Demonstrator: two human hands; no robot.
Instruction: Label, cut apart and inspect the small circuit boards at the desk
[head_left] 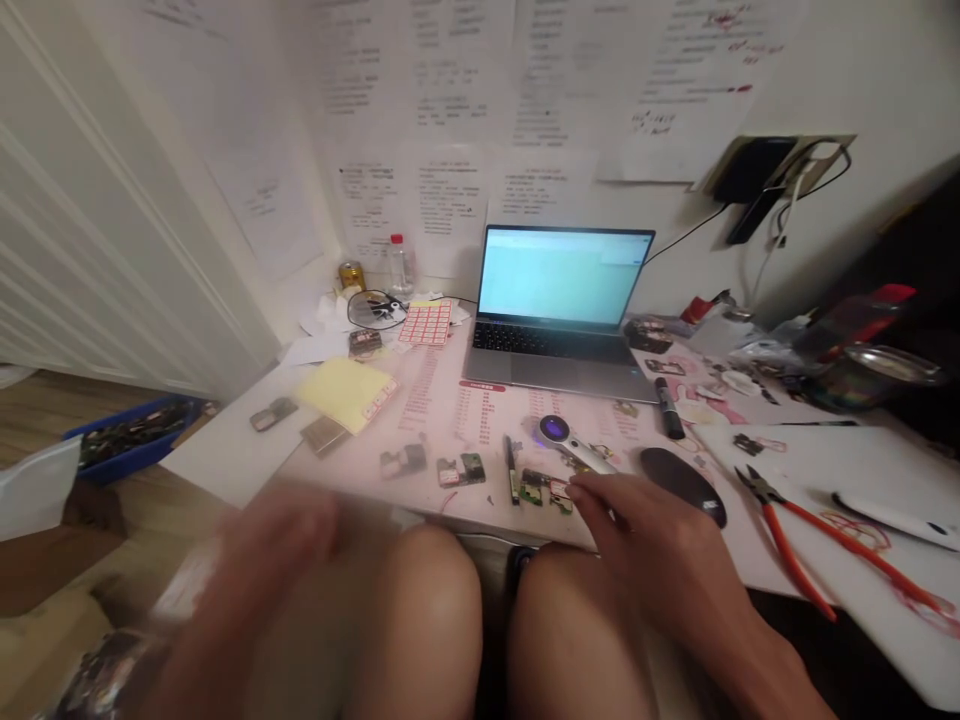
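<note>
My right hand (645, 545) rests at the table's front edge, fingers curled down onto a small green circuit board (544, 490). A white magnifier with a lit purple lens (559, 432) lies just beyond its fingertips. A black mouse (682, 482) sits right behind the hand. My left hand (262, 565) is low at the left, in front of the table edge, smeared by motion, so its fingers do not show. Two more small circuit boards (461, 470) lie between the hands on the pink printed sheet (450, 405).
An open laptop (559, 305) stands at the back centre. Red-handled pliers (810, 535) and a white pen (896, 520) lie at the right. A black marker (667, 408), yellow pad (345, 392), bottle (399, 268) and blue bin (127, 440) on the floor are around. My bare knees (487, 620) are below.
</note>
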